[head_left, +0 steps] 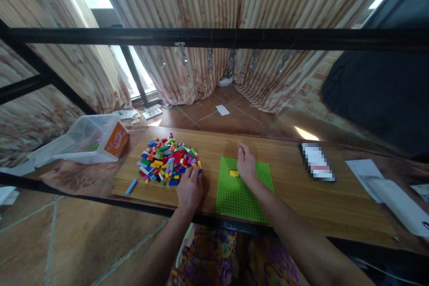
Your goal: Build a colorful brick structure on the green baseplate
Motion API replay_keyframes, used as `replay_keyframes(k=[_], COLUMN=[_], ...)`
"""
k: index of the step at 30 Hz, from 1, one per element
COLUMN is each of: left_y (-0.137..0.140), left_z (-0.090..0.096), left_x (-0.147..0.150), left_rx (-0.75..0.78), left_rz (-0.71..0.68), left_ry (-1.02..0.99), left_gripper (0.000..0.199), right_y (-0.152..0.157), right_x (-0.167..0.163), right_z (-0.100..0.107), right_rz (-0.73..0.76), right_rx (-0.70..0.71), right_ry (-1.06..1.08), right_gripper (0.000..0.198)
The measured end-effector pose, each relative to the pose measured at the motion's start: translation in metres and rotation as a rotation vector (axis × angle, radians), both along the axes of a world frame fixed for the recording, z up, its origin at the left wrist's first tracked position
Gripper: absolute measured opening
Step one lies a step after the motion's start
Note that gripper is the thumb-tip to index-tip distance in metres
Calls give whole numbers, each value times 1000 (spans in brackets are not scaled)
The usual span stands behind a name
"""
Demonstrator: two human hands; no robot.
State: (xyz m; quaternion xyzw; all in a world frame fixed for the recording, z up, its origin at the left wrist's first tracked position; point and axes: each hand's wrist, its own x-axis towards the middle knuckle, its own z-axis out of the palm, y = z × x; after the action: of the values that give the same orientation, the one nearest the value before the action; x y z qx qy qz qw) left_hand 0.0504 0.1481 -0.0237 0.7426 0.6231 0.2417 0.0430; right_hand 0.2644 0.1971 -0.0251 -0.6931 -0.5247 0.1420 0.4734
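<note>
My left hand (190, 187) is at the right edge of a heap of mixed toy building bricks (167, 158). Its fingers are bent and closed down among the bricks, with blue ones close to the fingertips; what they grip, if anything, is hidden. A green studded baseplate (234, 201) lies flat on the table to the right of the heap. Near its upper middle sits a yellow brick (233, 173). Beside that brick, my right hand (247, 163) rests over the plate's far part, fingers loosely stretched forward, with no held thing showing.
The wooden tabletop (288, 196) carries a phone-like device (317, 162) at right, its screen blurred. One long blue brick (131, 186) lies apart at left. A clear plastic bin (90, 136) lies tipped beyond the left end. A black metal bar (214, 38) crosses behind.
</note>
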Motion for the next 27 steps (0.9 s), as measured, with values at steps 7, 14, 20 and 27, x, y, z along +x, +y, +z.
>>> replay_keyframes(k=[7,14,20,27], left_y=[7,-9,-23,-22], left_z=[-2,12,10,5], left_x=[-7,34,80,80], left_rx=[30,34,-84,-145], left_rz=[-24,-182,-534,-522], left_ry=[-50,47,131,125], left_gripper=[30,43,53,56], right_y=[-60,-87,-77,-73], right_x=[37,42,39,41], right_z=[9,3,-1,-13], right_rz=[161,304,356,410], right_rx=[-22,-173,-153,-41], right_ry=[-42,-432,-420,-379], right_gripper=[32,29,18,19])
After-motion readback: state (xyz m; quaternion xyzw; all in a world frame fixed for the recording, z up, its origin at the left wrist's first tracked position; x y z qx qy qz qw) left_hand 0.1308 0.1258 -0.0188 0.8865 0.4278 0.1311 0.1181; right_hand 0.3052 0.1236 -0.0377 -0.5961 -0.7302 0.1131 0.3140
